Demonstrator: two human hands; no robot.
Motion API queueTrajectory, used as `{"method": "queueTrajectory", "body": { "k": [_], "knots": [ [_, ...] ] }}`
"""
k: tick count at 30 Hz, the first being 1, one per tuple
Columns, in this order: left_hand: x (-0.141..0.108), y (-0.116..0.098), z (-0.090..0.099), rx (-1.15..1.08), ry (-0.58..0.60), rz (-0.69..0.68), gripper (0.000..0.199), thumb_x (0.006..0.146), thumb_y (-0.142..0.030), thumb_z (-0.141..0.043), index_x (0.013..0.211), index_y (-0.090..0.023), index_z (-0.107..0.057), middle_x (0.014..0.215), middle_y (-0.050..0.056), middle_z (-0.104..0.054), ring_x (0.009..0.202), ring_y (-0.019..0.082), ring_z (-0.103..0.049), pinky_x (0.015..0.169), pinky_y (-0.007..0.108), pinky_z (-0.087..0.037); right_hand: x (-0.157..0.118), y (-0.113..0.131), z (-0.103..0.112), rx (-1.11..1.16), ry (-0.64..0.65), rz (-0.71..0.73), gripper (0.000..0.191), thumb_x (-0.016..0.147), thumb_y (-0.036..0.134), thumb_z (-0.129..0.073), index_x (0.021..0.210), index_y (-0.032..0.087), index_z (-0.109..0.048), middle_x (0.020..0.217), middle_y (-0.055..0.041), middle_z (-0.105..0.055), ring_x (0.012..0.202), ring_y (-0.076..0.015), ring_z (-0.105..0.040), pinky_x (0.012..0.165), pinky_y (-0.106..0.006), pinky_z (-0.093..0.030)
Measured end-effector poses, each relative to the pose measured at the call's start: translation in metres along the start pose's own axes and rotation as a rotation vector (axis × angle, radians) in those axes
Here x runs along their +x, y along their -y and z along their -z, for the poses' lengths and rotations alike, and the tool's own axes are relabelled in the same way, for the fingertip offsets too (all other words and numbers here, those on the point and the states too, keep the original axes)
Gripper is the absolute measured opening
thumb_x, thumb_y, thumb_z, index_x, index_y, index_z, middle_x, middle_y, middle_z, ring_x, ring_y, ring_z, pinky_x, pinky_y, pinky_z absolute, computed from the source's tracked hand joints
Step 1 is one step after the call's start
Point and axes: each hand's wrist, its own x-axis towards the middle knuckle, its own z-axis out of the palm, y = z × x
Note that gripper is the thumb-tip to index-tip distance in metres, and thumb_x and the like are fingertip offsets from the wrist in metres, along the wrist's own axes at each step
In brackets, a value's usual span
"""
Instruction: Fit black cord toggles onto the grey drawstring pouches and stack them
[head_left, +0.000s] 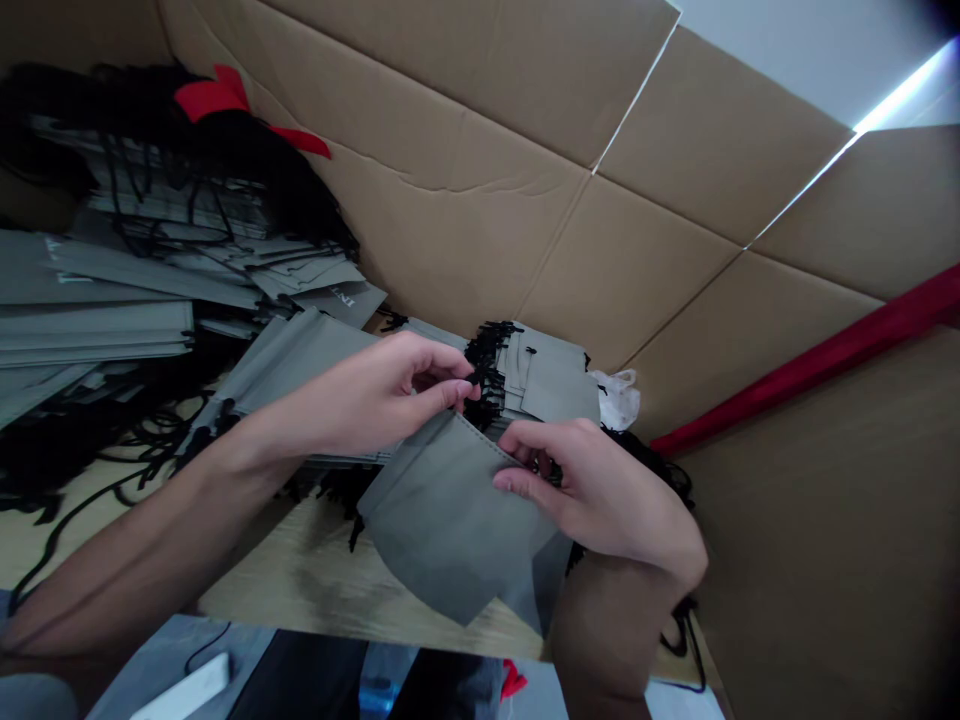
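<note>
A grey drawstring bag with a stitched top edge hangs tilted in front of me, over the front part of the table. At its upper left corner my left hand is closed in a pinch, with a bit of black cord at the fingertips. My right hand pinches the stitched edge further right, thumb on the near face; its other fingertips are partly hidden. Just behind the bag lies a stack of similar grey bags, with a bunch of black cord ends along its left side.
Grey bags with tangled black cords are piled at the left, with a red strip on top. Cardboard walls rise behind and at the right. A clear plastic bag sits by the back wall. The wooden table ends just before my legs.
</note>
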Motion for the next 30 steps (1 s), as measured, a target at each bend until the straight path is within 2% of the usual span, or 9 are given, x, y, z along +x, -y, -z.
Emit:
{"method": "queueTrajectory", "body": {
  "k": [5, 10, 14, 17, 19, 23, 26, 28, 30],
  "knots": [
    [-0.003, -0.002, 0.000, -0.006, -0.006, -0.048, 0.030, 0.115, -0.039, -0.064, 0.096, -0.022, -0.081, 0.097, 0.003, -0.089, 0.089, 0.019, -0.078, 0.078, 0.028, -0.059, -0.003, 0.001, 0.001, 0.134, -0.134, 0.029, 0.009, 0.111, 0.031, -0.086, 0.108, 0.025, -0.081, 0.087, 0.0025, -0.082, 0.076, -0.0150, -0.070, 0.061, -0.027, -0.047],
    [-0.002, -0.003, -0.003, -0.010, -0.024, -0.049, 0.031, 0.114, -0.037, -0.063, 0.093, -0.021, -0.079, 0.095, 0.003, -0.088, 0.088, 0.020, -0.078, 0.077, 0.029, -0.059, -0.001, 0.003, -0.004, 0.149, -0.189, 0.066, 0.012, 0.107, 0.031, -0.092, 0.108, 0.025, -0.081, 0.093, 0.0020, -0.084, 0.080, -0.0154, -0.073, 0.065, -0.025, -0.052],
    [-0.003, -0.004, -0.004, -0.007, -0.044, -0.038, 0.034, 0.114, -0.041, -0.065, 0.092, -0.019, -0.080, 0.087, 0.003, -0.080, 0.080, 0.018, -0.068, 0.068, 0.027, -0.052, 0.006, 0.002, -0.008, 0.106, -0.178, 0.083, 0.010, 0.108, 0.023, -0.087, 0.104, 0.025, -0.077, 0.096, 0.0015, -0.085, 0.083, -0.0166, -0.074, 0.075, -0.029, -0.054],
    [-0.003, -0.005, -0.004, -0.018, -0.066, -0.031, 0.034, 0.115, -0.041, -0.067, 0.094, -0.019, -0.081, 0.075, -0.001, -0.065, 0.067, 0.013, -0.050, 0.058, 0.025, -0.039, 0.011, -0.002, -0.009, 0.114, -0.234, 0.096, 0.016, 0.111, 0.012, -0.069, 0.101, 0.024, -0.071, 0.090, 0.0021, -0.081, 0.080, -0.0155, -0.071, 0.074, -0.028, -0.052],
    [-0.003, -0.006, -0.004, -0.031, -0.063, -0.026, 0.033, 0.115, -0.041, -0.068, 0.094, -0.018, -0.081, 0.071, -0.003, -0.058, 0.063, 0.012, -0.043, 0.055, 0.025, -0.034, 0.014, -0.006, -0.009, 0.129, -0.276, 0.086, 0.016, 0.111, 0.011, -0.066, 0.104, 0.024, -0.070, 0.091, 0.0014, -0.081, 0.081, -0.0157, -0.073, 0.072, -0.028, -0.051],
    [-0.001, -0.007, -0.005, -0.011, -0.066, -0.039, 0.033, 0.114, -0.039, -0.064, 0.093, -0.019, -0.079, 0.074, -0.001, -0.061, 0.065, 0.013, -0.046, 0.056, 0.025, -0.036, 0.017, -0.008, -0.011, 0.131, -0.316, 0.093, 0.009, 0.111, 0.017, -0.070, 0.107, 0.025, -0.074, 0.098, -0.0016, -0.085, 0.088, -0.0188, -0.079, 0.070, -0.029, -0.055],
    [-0.002, -0.008, -0.006, 0.034, -0.086, -0.053, 0.033, 0.115, -0.036, -0.061, 0.093, -0.020, -0.079, 0.072, -0.002, -0.064, 0.064, 0.013, -0.047, 0.059, 0.026, -0.038, 0.021, -0.005, -0.017, 0.184, -0.517, 0.223, 0.007, 0.112, 0.019, -0.075, 0.112, 0.025, -0.078, 0.106, -0.0024, -0.088, 0.093, -0.0188, -0.081, 0.081, -0.032, -0.065],
    [-0.003, -0.007, -0.007, 0.069, -0.100, -0.072, 0.032, 0.114, -0.036, -0.061, 0.095, -0.020, -0.081, 0.076, -0.002, -0.072, 0.067, 0.014, -0.056, 0.063, 0.027, -0.042, 0.023, -0.003, -0.022, 0.203, -0.670, 0.309, 0.008, 0.113, 0.019, -0.077, 0.116, 0.026, -0.080, 0.112, -0.0030, -0.089, 0.095, -0.0188, -0.083, 0.089, -0.035, -0.070],
    [-0.004, -0.007, -0.009, 0.107, -0.103, -0.104, 0.031, 0.114, -0.036, -0.060, 0.099, -0.021, -0.082, 0.085, 0.000, -0.081, 0.076, 0.016, -0.068, 0.069, 0.027, -0.049, 0.025, -0.001, -0.025, 0.170, -0.745, 0.353, 0.008, 0.113, 0.020, -0.079, 0.116, 0.026, -0.082, 0.112, -0.0034, -0.090, 0.093, -0.0195, -0.084, 0.088, -0.037, -0.072]
  ]
}}
